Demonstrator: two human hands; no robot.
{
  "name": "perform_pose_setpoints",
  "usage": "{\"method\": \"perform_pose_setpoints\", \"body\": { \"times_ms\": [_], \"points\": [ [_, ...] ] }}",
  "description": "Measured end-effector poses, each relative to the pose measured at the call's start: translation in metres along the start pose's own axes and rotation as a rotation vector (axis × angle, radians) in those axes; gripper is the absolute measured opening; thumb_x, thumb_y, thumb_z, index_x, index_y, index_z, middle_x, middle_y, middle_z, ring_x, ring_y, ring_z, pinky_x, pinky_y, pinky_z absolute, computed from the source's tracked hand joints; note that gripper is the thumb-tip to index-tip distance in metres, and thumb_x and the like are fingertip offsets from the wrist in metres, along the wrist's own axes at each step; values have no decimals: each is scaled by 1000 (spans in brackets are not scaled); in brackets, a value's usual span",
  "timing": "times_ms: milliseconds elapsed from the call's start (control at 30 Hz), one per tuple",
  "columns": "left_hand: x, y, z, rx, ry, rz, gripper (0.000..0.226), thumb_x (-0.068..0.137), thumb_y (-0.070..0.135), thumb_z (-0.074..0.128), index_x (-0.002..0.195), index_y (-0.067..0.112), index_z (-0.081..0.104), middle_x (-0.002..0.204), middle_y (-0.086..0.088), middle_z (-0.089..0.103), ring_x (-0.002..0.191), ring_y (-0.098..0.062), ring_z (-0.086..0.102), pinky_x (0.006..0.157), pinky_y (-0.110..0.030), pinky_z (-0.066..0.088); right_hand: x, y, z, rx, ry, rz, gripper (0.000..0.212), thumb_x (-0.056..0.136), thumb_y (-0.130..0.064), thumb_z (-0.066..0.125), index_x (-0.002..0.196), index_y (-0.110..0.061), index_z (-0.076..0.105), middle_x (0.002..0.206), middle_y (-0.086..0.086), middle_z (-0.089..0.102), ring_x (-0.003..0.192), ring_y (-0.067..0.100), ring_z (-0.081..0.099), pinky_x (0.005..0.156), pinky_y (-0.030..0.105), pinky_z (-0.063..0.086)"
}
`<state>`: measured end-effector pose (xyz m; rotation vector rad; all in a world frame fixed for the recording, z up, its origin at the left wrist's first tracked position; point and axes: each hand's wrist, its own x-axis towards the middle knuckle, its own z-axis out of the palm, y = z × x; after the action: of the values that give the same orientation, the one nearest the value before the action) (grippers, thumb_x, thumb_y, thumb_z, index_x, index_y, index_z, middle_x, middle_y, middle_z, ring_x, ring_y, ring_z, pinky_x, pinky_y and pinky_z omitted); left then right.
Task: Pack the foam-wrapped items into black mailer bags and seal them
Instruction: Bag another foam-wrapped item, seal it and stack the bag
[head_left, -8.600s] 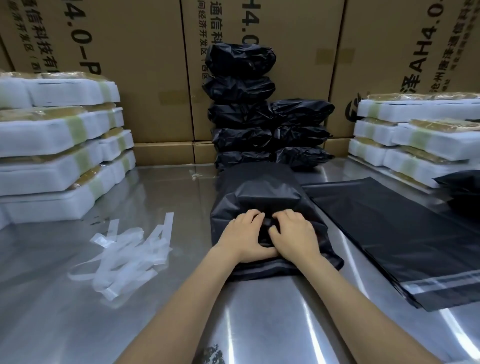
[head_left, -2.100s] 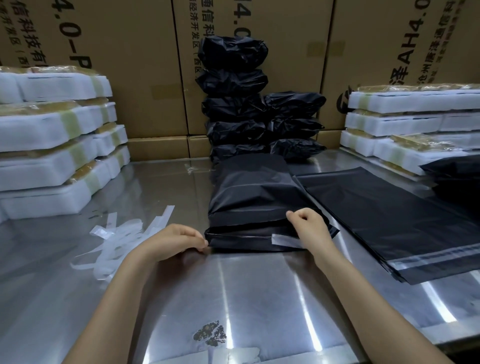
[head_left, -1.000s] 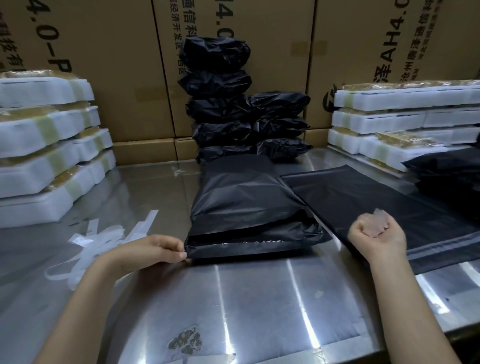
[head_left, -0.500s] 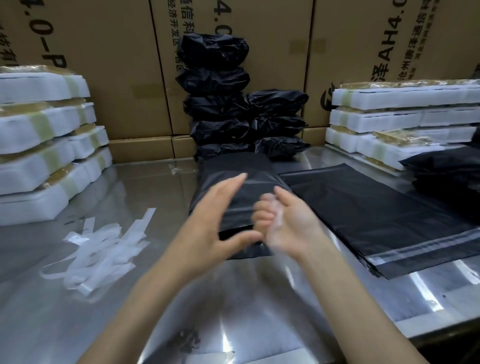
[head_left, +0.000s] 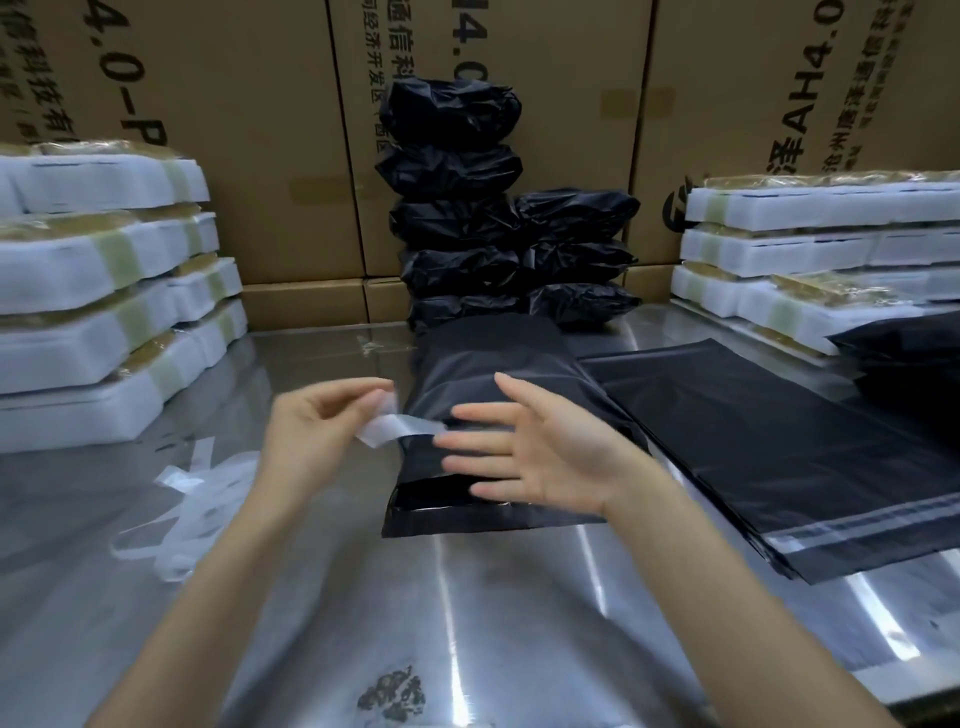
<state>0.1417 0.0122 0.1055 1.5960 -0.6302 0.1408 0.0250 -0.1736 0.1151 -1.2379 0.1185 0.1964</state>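
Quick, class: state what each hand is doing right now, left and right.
Left hand: pinching a translucent white peel-off strip.
Right hand: open, fingers spread, holding nothing, above the filled black plastic mailer bag.

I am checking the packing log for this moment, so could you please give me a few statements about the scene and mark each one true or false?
1. The left hand pinches a clear strip. True.
2. The right hand grips a foam block. False: it is open and holds nothing.
3. The filled bag lies on the metal table. True.
4. The flat empty bags lie left of the filled bag. False: they lie to its right.
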Motion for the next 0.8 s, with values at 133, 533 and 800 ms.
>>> {"method": "perform_pose_setpoints", "body": {
  "times_ms": [133,533,800],
  "points": [
    [37,-34,-51,603,-55,-198,37,89,-4,53,116,17,66,119,-5,65,69,-9,59,47,-7,41,-13,-12,-42,-84,257,-279,23,100,-21,42,110,-24,63,104,-5,74,91,10,71,77,24,55],
    [29,-67,-10,1166,-425,460,73,84,36,67,146,26,31,153,9,27,144,-18,21,116,-42,18,-37,20,-162,-1208,973,-520,42,90,-1,59,121,-28,54,118,0,47,88,17,57,76,35,48],
    [29,-68,15,993,-416,621,54,75,-10,64,125,11,62,131,-5,58,119,-22,58,99,-32,46,-32,25,-167,-1705,704,-421,60,89,-7,57,135,-42,41,139,-13,26,117,8,40,70,28,48]
  ]
}}
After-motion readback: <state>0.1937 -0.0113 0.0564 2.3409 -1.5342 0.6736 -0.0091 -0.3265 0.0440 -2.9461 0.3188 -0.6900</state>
